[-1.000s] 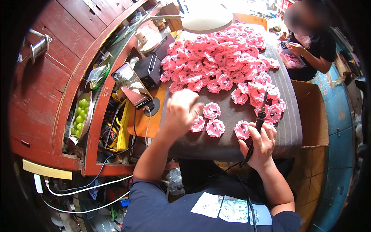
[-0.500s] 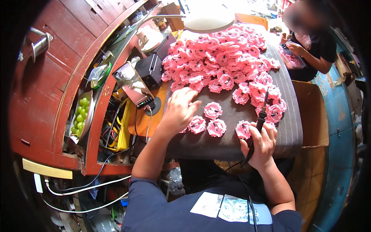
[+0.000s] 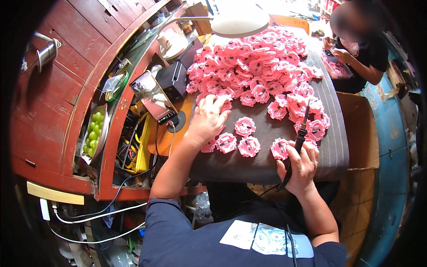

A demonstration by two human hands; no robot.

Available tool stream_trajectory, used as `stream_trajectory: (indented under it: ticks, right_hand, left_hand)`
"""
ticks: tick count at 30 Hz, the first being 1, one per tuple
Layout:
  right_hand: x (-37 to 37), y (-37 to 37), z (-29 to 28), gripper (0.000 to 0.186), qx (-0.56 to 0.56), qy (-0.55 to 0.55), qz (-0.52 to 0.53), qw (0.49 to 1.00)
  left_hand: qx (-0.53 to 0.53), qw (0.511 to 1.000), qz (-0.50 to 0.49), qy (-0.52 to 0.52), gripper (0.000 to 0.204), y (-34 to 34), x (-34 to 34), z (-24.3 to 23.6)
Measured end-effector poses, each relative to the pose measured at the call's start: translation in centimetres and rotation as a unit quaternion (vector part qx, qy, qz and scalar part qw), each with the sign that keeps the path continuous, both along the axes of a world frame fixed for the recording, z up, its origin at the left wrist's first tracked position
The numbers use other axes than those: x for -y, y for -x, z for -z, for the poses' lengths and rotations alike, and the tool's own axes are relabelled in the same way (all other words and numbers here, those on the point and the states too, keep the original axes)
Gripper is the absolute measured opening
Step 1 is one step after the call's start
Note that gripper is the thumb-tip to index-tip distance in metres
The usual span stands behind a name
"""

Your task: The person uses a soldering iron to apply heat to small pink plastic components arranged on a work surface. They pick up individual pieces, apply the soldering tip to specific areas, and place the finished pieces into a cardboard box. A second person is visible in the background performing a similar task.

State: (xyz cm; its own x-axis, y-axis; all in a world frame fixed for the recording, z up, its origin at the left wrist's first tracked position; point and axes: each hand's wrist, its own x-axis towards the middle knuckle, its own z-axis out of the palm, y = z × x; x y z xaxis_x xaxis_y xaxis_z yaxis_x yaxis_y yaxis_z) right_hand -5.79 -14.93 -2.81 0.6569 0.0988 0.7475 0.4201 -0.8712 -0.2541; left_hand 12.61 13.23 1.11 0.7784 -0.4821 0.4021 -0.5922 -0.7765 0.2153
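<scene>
Along the near-left edge of a large heap of pink pieces point(image 3: 249, 58), my left hand point(image 3: 208, 116) reaches in with thumb and fingers apart. Its fingertips touch the flat, scalloped pieces; no firm grip on one shows. A soldering iron point(image 3: 302, 133), black and pen-shaped with a cord, is held in my right hand point(image 3: 302, 167), its tip pointing up and away. Beside that hand's thumb lies a single pink piece point(image 3: 279, 149). Between my hands rest several loose pieces, among them one pink piece point(image 3: 245, 127) with a small dark part at its centre.
A white lamp head point(image 3: 240, 24) hangs over the heap. At left stand a phone point(image 3: 153, 98) on a stand, a black box point(image 3: 172, 80) and a solder spool point(image 3: 47, 54). Another person point(image 3: 362, 53) handles pink pieces at the far right, beyond a cardboard box point(image 3: 358, 133).
My left hand has moved slightly left and back against the heap's edge, uncovering a loose pink piece near its wrist. My right hand and the soldering iron have stayed in place.
</scene>
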Motion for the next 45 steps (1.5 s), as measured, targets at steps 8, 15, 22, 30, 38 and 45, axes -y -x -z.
stream_trajectory:
  ticks: [8, 15, 22, 30, 38, 45]
  right_hand:
    - [0.2, 0.0, 0.2, 0.045, 0.001, -0.005, -0.004, 1.0]
    - [0.1, 0.1, 0.3, 0.044, -0.004, -0.002, 0.002, 1.0]
    - [0.1, 0.0, 0.4, 0.043, 0.0, -0.014, 0.0, 1.0]
    - [0.1, 0.0, 0.5, 0.044, -0.004, -0.015, -0.001, 1.0]
    - [0.1, 0.0, 0.6, 0.044, -0.003, -0.015, -0.001, 1.0]
    - [0.0, 0.0, 0.6, 0.043, 0.002, -0.017, -0.001, 1.0]
  left_hand:
    - [0.004, 0.997, 0.059, -0.046, 0.028, 1.4, 0.0, -1.0]
    - [-0.07, 0.993, 0.087, 0.026, 0.02, 1.8, -0.9, -2.5]
    - [-0.012, 0.995, 0.098, 0.026, 0.05, -2.6, 2.7, -1.2]
    - [-0.018, 0.996, 0.075, 0.043, 0.028, -3.4, 3.4, -0.9]
    - [-0.046, 0.973, -0.034, 0.225, 0.021, -2.7, -1.2, -3.2]
    - [-0.171, 0.962, -0.114, 0.177, 0.025, -0.8, -3.8, -0.2]
